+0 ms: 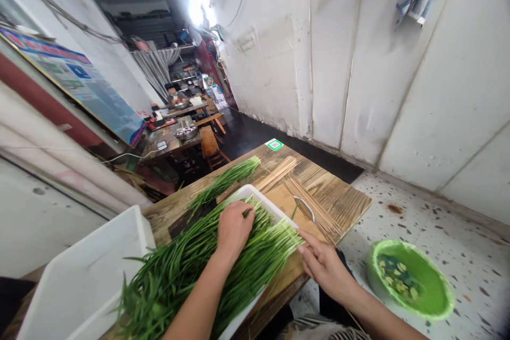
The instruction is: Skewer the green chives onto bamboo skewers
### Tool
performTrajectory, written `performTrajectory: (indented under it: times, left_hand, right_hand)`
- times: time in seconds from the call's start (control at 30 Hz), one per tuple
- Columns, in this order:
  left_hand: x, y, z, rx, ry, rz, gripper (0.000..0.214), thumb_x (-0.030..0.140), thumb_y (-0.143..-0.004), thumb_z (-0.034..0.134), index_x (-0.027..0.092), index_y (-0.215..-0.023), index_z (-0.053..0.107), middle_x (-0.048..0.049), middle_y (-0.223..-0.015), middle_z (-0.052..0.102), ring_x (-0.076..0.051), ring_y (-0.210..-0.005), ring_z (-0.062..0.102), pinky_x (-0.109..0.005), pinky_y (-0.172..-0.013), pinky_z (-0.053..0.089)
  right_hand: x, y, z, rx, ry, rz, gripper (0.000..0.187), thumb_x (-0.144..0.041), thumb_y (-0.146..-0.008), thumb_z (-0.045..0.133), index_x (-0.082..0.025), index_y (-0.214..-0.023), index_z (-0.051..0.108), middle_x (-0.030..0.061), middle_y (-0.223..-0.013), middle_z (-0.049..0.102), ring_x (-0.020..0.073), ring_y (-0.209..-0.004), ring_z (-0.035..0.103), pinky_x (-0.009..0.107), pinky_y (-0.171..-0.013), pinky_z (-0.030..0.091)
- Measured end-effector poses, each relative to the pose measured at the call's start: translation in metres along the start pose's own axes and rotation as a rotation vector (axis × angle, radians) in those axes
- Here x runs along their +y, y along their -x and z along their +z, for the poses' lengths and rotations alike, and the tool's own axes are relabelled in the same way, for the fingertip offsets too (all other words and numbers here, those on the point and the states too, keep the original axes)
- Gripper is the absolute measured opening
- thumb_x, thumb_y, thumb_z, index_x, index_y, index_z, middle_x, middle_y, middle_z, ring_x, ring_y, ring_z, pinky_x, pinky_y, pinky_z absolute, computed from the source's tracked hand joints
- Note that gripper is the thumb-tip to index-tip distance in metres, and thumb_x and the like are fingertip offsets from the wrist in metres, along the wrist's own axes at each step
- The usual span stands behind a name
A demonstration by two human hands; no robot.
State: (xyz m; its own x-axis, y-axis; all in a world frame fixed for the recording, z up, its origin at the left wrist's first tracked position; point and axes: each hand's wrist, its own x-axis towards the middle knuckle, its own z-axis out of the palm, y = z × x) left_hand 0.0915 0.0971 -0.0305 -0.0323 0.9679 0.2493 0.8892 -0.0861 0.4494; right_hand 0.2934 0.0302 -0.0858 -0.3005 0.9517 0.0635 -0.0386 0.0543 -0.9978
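A thick heap of long green garlic chives [187, 260] fills a white tray [281, 217], the pale cut ends toward the right. My left hand [235, 226] lies over the middle of the heap, its fingers curled around some of the stalks. At the cut ends, my right hand [324, 263] touches the chives with its index finger and thumb drawn close together. Whatever is between those fingers is hidden. Beyond the tray, a wooden cutting board [283, 199] with a metal handle lies beneath part of a bundle of thin bamboo skewers [311, 204].
A smaller bunch of chives [225, 178] and more skewers [279, 172] lie on the wooden table [350, 196]. An empty white bin [87, 271] stands at left. On the floor, a green basin [434, 284] holds yellowish pieces. A person [175, 96] sits at a far table.
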Motion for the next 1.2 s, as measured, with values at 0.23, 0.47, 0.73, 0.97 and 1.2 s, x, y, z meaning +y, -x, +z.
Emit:
performTrajectory:
  times: [0.23,0.47,0.73,0.97,1.2]
  left_hand:
    - [0.020,0.018,0.007,-0.199,0.477,-0.150,0.020,0.030,-0.067,0.060,0.015,-0.076,0.069,-0.0039,-0.076,0.070,-0.018,-0.071,0.063,-0.027,-0.068,0.048]
    - [0.023,0.018,0.003,-0.279,0.617,-0.217,0.030,0.033,-0.068,0.060,0.014,-0.089,0.070,-0.0069,-0.092,0.070,-0.021,-0.088,0.063,-0.031,-0.083,0.046]
    - [0.025,0.019,0.003,-0.315,0.645,-0.191,0.029,0.027,-0.069,0.060,0.017,-0.094,0.069,-0.0052,-0.097,0.069,-0.021,-0.093,0.062,-0.032,-0.089,0.044]
    - [0.028,0.020,0.001,-0.329,0.620,-0.180,0.026,0.026,-0.071,0.058,0.018,-0.093,0.069,-0.0045,-0.097,0.069,-0.020,-0.093,0.062,-0.032,-0.090,0.044]
    - [0.030,0.022,0.000,-0.300,0.626,-0.213,0.027,0.024,-0.068,0.059,0.016,-0.092,0.069,-0.0048,-0.095,0.069,-0.020,-0.090,0.063,-0.031,-0.088,0.045]
  right_hand:
    - [-0.002,0.000,0.000,-0.011,0.002,-0.007,0.050,-0.038,-0.087,0.041,-0.008,-0.127,0.041,-0.0079,-0.048,0.033,0.0075,-0.039,0.033,0.020,-0.040,0.028]
    - [-0.003,-0.001,0.000,-0.017,-0.029,-0.009,0.047,-0.037,-0.087,0.042,-0.010,-0.126,0.042,-0.0074,-0.052,0.033,0.0069,-0.040,0.032,0.019,-0.039,0.027]
    - [-0.001,-0.001,0.001,-0.023,-0.068,-0.012,0.044,-0.036,-0.088,0.042,-0.011,-0.124,0.044,-0.0077,-0.052,0.032,0.0064,-0.040,0.031,0.019,-0.039,0.027]
    - [-0.005,-0.001,0.000,-0.021,-0.027,-0.013,0.042,-0.035,-0.088,0.041,-0.012,-0.123,0.044,-0.0076,-0.051,0.033,0.0065,-0.040,0.030,0.019,-0.039,0.026]
    - [-0.004,0.000,0.001,-0.011,-0.026,-0.010,0.045,-0.036,-0.087,0.042,-0.011,-0.125,0.044,-0.0079,-0.051,0.032,0.0067,-0.040,0.032,0.019,-0.039,0.028]
